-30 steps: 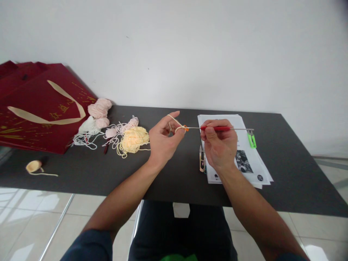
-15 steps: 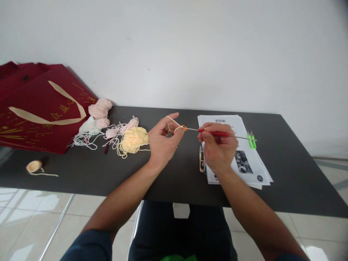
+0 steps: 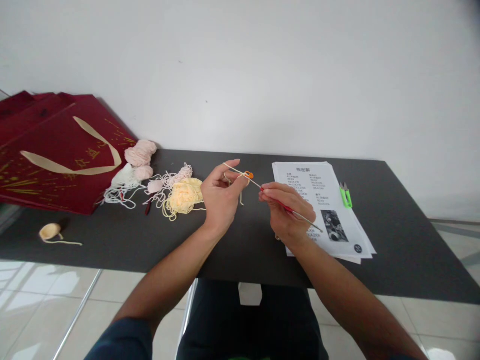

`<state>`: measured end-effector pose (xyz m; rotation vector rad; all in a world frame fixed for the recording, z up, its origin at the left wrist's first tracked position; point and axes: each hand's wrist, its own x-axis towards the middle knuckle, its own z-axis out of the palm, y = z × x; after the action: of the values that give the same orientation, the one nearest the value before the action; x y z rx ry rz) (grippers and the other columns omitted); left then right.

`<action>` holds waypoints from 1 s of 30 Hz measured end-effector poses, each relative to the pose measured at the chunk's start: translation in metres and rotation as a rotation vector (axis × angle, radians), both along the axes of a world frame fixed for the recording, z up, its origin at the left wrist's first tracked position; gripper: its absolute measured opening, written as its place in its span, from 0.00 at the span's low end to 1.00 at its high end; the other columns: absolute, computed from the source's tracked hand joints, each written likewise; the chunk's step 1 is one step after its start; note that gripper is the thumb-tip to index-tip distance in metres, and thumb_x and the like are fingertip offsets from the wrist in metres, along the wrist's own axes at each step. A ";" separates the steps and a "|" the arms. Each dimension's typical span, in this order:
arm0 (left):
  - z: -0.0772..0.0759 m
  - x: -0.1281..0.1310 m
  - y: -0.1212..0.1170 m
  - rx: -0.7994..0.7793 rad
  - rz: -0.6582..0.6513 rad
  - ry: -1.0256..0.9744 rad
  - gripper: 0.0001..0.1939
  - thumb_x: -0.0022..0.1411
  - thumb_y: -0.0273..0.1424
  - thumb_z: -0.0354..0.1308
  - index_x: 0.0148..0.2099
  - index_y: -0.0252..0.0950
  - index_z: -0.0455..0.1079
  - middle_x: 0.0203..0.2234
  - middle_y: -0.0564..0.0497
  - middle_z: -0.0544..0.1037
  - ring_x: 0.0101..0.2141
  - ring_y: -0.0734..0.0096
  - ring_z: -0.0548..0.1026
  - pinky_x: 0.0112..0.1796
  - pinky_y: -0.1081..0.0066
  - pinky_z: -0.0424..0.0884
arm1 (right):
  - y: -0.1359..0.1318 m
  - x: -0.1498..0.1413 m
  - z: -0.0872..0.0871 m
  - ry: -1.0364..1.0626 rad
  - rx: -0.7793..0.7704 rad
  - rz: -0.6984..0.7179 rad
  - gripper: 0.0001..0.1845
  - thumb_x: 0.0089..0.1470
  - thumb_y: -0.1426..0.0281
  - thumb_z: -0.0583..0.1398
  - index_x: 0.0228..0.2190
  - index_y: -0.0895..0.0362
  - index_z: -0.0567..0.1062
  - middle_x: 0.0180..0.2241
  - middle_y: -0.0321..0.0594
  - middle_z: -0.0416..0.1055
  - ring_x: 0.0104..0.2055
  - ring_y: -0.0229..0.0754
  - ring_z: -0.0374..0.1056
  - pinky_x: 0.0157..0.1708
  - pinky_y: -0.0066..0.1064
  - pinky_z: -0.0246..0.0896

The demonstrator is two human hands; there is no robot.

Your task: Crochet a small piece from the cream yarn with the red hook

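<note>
One strand of cream yarn [image 3: 235,169] stands near the middle of the frame, held up above the counter [image 3: 243,250] and looped over the raised index finger of the left hand [image 3: 221,195]. The thumb of that hand presses the yarn below the finger, and a loose end hangs under it. A small orange ring [image 3: 249,175] sits at the thumb tip, by the yarn. Just right of centre, the right hand [image 3: 290,212] grips a red-handled hook [image 3: 287,207] in its closed fingers. The hook slants from the orange ring down to the lower right, its thin tip reaching the yarn at the ring; whether it passes through a loop is too small to tell.

Left of the left hand, a ball of yellow yarn [image 3: 184,196] lies beside tangled pink yarn [image 3: 182,175], with a dark red stick [image 3: 148,207] nearby. Farther left are a white bundle [image 3: 123,177] and a pale pink ball [image 3: 140,154], next to a dark red bag [image 3: 56,135] with cream handles filling the left side. A small cream cup [image 3: 50,231] with a yarn tail lies at lower left. Right of centre, printed sheets [image 3: 318,175] lie partly behind the right hand, with green snips [image 3: 345,196] at their right edge.
</note>
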<state>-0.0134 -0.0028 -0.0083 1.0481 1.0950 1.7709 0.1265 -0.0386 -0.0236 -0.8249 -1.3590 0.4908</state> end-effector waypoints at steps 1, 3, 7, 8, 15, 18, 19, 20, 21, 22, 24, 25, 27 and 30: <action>0.000 0.000 0.000 -0.008 -0.003 -0.013 0.19 0.52 0.25 0.72 0.48 0.42 0.80 0.26 0.58 0.80 0.27 0.78 0.76 0.34 0.73 0.73 | 0.001 -0.001 0.000 0.019 -0.019 0.007 0.14 0.55 0.71 0.71 0.40 0.38 0.85 0.42 0.36 0.85 0.43 0.47 0.80 0.43 0.45 0.82; 0.000 0.000 0.000 -0.016 -0.006 -0.026 0.20 0.52 0.25 0.72 0.48 0.42 0.80 0.26 0.58 0.80 0.27 0.78 0.76 0.35 0.73 0.73 | 0.003 -0.003 0.002 0.084 -0.055 0.021 0.12 0.56 0.70 0.71 0.39 0.39 0.86 0.42 0.36 0.84 0.39 0.45 0.80 0.39 0.44 0.83; 0.000 -0.001 0.000 -0.023 0.003 0.001 0.20 0.52 0.26 0.72 0.48 0.42 0.80 0.26 0.58 0.79 0.26 0.78 0.75 0.33 0.74 0.72 | 0.005 -0.005 0.006 0.186 -0.088 0.042 0.10 0.56 0.70 0.70 0.37 0.41 0.86 0.40 0.35 0.84 0.32 0.42 0.79 0.33 0.41 0.81; 0.000 -0.001 0.000 -0.025 0.005 0.010 0.19 0.52 0.26 0.72 0.48 0.42 0.80 0.25 0.58 0.79 0.26 0.78 0.74 0.32 0.74 0.71 | 0.005 -0.005 0.006 0.164 -0.083 0.039 0.09 0.56 0.70 0.71 0.36 0.41 0.86 0.40 0.36 0.84 0.33 0.42 0.79 0.34 0.41 0.82; 0.002 0.000 0.001 -0.039 -0.005 -0.020 0.19 0.51 0.27 0.73 0.47 0.41 0.80 0.26 0.58 0.80 0.26 0.78 0.75 0.32 0.75 0.72 | 0.004 0.005 0.001 -0.109 0.032 0.057 0.16 0.56 0.74 0.69 0.40 0.39 0.86 0.44 0.38 0.85 0.43 0.47 0.82 0.45 0.44 0.82; 0.004 0.001 0.000 -0.050 -0.040 -0.053 0.20 0.51 0.27 0.74 0.47 0.41 0.80 0.26 0.58 0.81 0.27 0.78 0.76 0.34 0.73 0.73 | 0.005 0.004 0.001 -0.057 -0.014 0.048 0.14 0.56 0.72 0.70 0.40 0.39 0.86 0.44 0.37 0.85 0.44 0.47 0.82 0.48 0.45 0.83; 0.004 0.001 -0.001 -0.048 -0.052 -0.068 0.20 0.51 0.27 0.74 0.48 0.41 0.80 0.26 0.58 0.81 0.27 0.78 0.77 0.35 0.73 0.74 | 0.006 0.003 0.002 -0.021 -0.039 0.047 0.13 0.56 0.71 0.70 0.40 0.39 0.86 0.44 0.36 0.85 0.44 0.47 0.82 0.48 0.46 0.83; 0.005 0.001 -0.001 -0.043 -0.066 -0.087 0.21 0.51 0.27 0.74 0.48 0.41 0.80 0.26 0.58 0.81 0.28 0.77 0.77 0.37 0.72 0.74 | 0.006 0.002 0.002 0.015 -0.061 0.053 0.12 0.56 0.70 0.70 0.40 0.40 0.86 0.45 0.36 0.85 0.43 0.46 0.82 0.48 0.46 0.83; 0.006 0.001 -0.001 -0.037 -0.086 -0.111 0.22 0.50 0.27 0.74 0.49 0.41 0.79 0.26 0.58 0.81 0.28 0.77 0.78 0.38 0.71 0.75 | 0.006 0.000 0.002 0.049 -0.078 0.065 0.12 0.56 0.70 0.70 0.41 0.40 0.86 0.45 0.36 0.85 0.43 0.46 0.82 0.47 0.46 0.84; 0.006 0.000 -0.001 -0.034 -0.109 -0.140 0.23 0.50 0.27 0.75 0.50 0.41 0.79 0.27 0.57 0.82 0.29 0.77 0.79 0.40 0.70 0.75 | 0.006 -0.001 0.002 0.076 -0.092 0.073 0.12 0.57 0.70 0.70 0.42 0.41 0.86 0.46 0.36 0.84 0.42 0.45 0.82 0.47 0.45 0.84; 0.008 -0.001 0.000 -0.050 -0.171 -0.217 0.25 0.50 0.27 0.75 0.51 0.40 0.79 0.28 0.57 0.82 0.30 0.76 0.80 0.43 0.68 0.75 | 0.005 -0.004 0.001 0.101 -0.099 0.071 0.12 0.58 0.71 0.69 0.42 0.41 0.86 0.47 0.35 0.84 0.43 0.45 0.83 0.47 0.45 0.84; 0.009 -0.002 0.000 -0.069 -0.210 -0.263 0.26 0.49 0.26 0.76 0.52 0.40 0.79 0.28 0.57 0.82 0.30 0.76 0.80 0.44 0.68 0.75 | 0.004 -0.005 0.001 0.099 -0.092 0.062 0.13 0.58 0.72 0.69 0.42 0.41 0.86 0.47 0.35 0.84 0.43 0.45 0.83 0.48 0.44 0.84; 0.011 -0.003 0.001 -0.117 -0.289 -0.359 0.26 0.49 0.26 0.76 0.52 0.39 0.79 0.27 0.58 0.81 0.30 0.76 0.79 0.44 0.69 0.74 | 0.003 -0.007 -0.001 0.070 -0.053 0.036 0.15 0.57 0.74 0.69 0.43 0.41 0.86 0.47 0.35 0.84 0.44 0.44 0.83 0.49 0.43 0.83; 0.014 -0.005 0.001 -0.166 -0.387 -0.474 0.25 0.50 0.25 0.76 0.52 0.37 0.79 0.25 0.57 0.79 0.30 0.77 0.78 0.42 0.71 0.72 | 0.004 -0.007 -0.002 0.022 0.009 0.023 0.16 0.56 0.74 0.70 0.43 0.42 0.86 0.47 0.36 0.85 0.44 0.44 0.83 0.48 0.41 0.83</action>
<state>-0.0182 -0.0020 0.0055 0.6380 0.6757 1.4800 0.1197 -0.0348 -0.0259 -0.7952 -1.3506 0.5096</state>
